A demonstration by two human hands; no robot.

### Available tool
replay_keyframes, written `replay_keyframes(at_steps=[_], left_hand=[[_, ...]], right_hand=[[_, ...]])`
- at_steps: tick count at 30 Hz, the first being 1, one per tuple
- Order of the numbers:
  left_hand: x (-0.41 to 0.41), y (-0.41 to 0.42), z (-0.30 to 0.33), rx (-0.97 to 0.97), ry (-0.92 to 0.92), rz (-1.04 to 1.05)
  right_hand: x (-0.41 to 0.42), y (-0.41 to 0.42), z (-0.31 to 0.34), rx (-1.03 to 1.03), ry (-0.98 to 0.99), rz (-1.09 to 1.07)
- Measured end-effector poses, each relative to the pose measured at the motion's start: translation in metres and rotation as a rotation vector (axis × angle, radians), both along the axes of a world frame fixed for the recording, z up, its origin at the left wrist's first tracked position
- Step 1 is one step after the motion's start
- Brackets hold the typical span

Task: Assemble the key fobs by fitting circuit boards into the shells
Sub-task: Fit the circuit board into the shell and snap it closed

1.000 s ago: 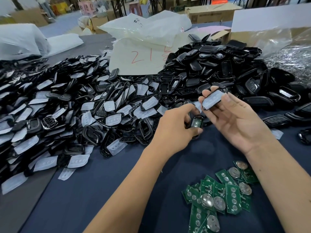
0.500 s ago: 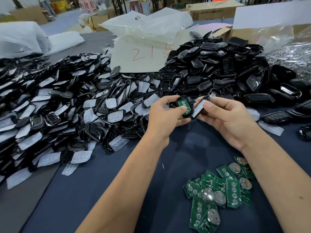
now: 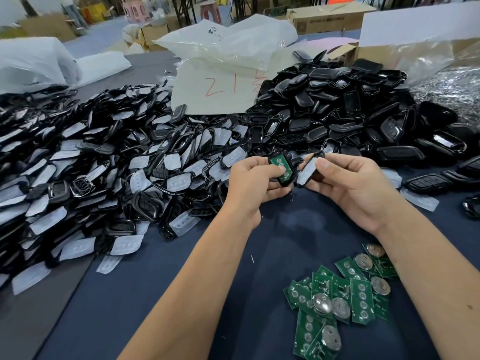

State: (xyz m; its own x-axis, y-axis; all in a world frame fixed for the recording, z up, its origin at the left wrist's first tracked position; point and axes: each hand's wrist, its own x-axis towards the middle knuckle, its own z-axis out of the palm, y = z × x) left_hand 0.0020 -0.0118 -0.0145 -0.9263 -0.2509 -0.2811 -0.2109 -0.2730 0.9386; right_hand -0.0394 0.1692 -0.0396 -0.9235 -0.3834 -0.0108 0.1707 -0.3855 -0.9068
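Note:
My left hand grips a black key fob shell with a green circuit board seated in it, face up. Just right of it, my right hand pinches a second black shell half with a white rubber pad on its inner side, tilted on edge. The two parts almost touch above the dark blue mat. A loose heap of green circuit boards with round coin cells lies on the mat near my right forearm.
A wide heap of black frames with white pads covers the left. A mound of black shell backs rises behind my hands. White plastic bags, a sheet marked in red and cardboard boxes stand at the back. Finished fobs lie right.
My left hand turned its shell so the green board faces up. My right hand brought the padded half down and left until it sits beside that shell.

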Motion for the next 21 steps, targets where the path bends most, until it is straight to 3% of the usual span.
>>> replay_keyframes(at_steps=[15,21], left_hand=[[0.0,0.005,-0.01,-0.119,0.064,0.052],[-0.001,0.007,-0.018,-0.336,0.172,0.054]], right_hand=[[0.001,-0.006,0.0,0.066,0.003,-0.099],[0.004,-0.01,0.001,0.129,0.029,-0.175]])
